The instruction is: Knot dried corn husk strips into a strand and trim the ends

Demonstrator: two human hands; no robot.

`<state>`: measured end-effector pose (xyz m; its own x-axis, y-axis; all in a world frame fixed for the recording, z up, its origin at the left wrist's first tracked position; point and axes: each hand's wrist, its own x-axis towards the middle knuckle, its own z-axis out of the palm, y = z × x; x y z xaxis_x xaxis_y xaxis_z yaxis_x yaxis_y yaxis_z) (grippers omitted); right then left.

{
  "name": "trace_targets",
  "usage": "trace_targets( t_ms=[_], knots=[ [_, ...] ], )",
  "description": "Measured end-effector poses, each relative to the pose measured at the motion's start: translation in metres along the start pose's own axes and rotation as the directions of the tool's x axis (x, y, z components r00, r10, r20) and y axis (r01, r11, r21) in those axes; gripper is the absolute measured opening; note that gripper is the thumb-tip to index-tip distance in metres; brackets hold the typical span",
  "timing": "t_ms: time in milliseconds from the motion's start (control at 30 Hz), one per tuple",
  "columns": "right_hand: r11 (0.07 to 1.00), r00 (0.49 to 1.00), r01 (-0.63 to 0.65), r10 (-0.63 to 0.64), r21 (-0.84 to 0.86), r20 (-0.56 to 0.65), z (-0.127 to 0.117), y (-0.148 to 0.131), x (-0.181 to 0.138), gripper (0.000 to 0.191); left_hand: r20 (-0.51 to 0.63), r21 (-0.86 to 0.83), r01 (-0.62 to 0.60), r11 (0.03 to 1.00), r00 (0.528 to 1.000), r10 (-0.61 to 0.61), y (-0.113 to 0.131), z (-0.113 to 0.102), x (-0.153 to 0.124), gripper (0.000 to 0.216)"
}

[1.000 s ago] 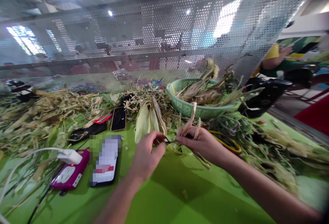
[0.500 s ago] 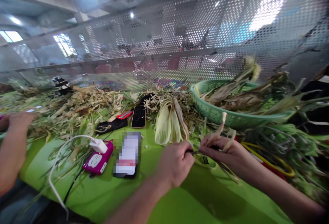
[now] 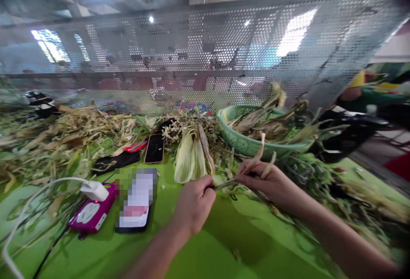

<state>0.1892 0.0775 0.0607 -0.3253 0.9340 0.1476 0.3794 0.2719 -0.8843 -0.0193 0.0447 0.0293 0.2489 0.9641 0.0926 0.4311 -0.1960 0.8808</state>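
My left hand (image 3: 195,203) is closed in a pinch on one end of a thin strip of dried corn husk (image 3: 226,183). My right hand (image 3: 267,180) grips the other end together with a small bundle of husk pieces (image 3: 263,151) that stick up between its fingers. The strip is stretched between both hands, just above the green table (image 3: 211,253). A pale folded husk (image 3: 191,157) lies right behind my hands.
A green basket (image 3: 253,144) full of husks stands behind my right hand. Husk piles (image 3: 64,131) cover the far left and right of the table. Phones (image 3: 136,198) (image 3: 154,148), a pink power strip (image 3: 91,215) with a white plug (image 3: 94,190), and a perforated metal screen (image 3: 205,57) behind.
My hands have drawn slightly apart, stretching the strip between them. The view swung left, showing another person's arm, and then back right; that arm is now out of view.
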Motion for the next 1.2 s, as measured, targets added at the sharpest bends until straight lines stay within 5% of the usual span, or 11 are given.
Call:
trace_targets(
  t_ms=[400, 567, 667, 767, 867, 1033, 1200],
  knots=[
    [1.000, 1.000, 0.020, -0.020, -0.021, 0.004, -0.007, -0.002, -0.001, 0.027, 0.025, -0.046, 0.076, 0.996, 0.997, -0.075, -0.003, -0.002, -0.001, 0.017],
    [0.998, 0.961, 0.051, -0.036, 0.048, -0.272, -0.044, 0.007, 0.000, 0.028, -0.026, -0.127, 0.125, 0.984, 0.991, -0.129, -0.008, -0.003, 0.003, 0.021],
    [0.991, 0.953, 0.020, 0.021, 0.134, -0.302, -0.050, 0.009, 0.000, 0.030, 0.028, -0.091, 0.104, 0.990, 0.994, -0.102, -0.005, 0.002, 0.001, 0.022],
    [0.985, 0.958, -0.002, 0.051, 0.172, -0.281, -0.041, 0.009, 0.001, 0.031, 0.032, 0.053, 0.047, 0.997, 0.998, -0.048, -0.002, 0.005, 0.000, 0.026],
    [0.990, 0.976, -0.012, 0.043, 0.143, -0.215, -0.033, 0.008, 0.001, 0.032, -0.086, 0.194, -0.019, 0.981, 0.996, 0.036, -0.004, 0.002, 0.001, 0.026],
    [0.996, 0.991, -0.034, 0.044, 0.080, -0.123, -0.023, 0.004, 0.000, 0.032, -0.330, 0.255, -0.151, 0.955, 0.915, 0.233, -0.008, -0.006, 0.004, 0.015],
    [0.999, 0.999, -0.029, 0.028, -0.021, -0.033, -0.005, -0.001, -0.004, 0.028, -0.157, 0.193, -0.279, 0.941, 0.938, 0.311, 0.000, 0.001, 0.001, 0.029]
  ],
)
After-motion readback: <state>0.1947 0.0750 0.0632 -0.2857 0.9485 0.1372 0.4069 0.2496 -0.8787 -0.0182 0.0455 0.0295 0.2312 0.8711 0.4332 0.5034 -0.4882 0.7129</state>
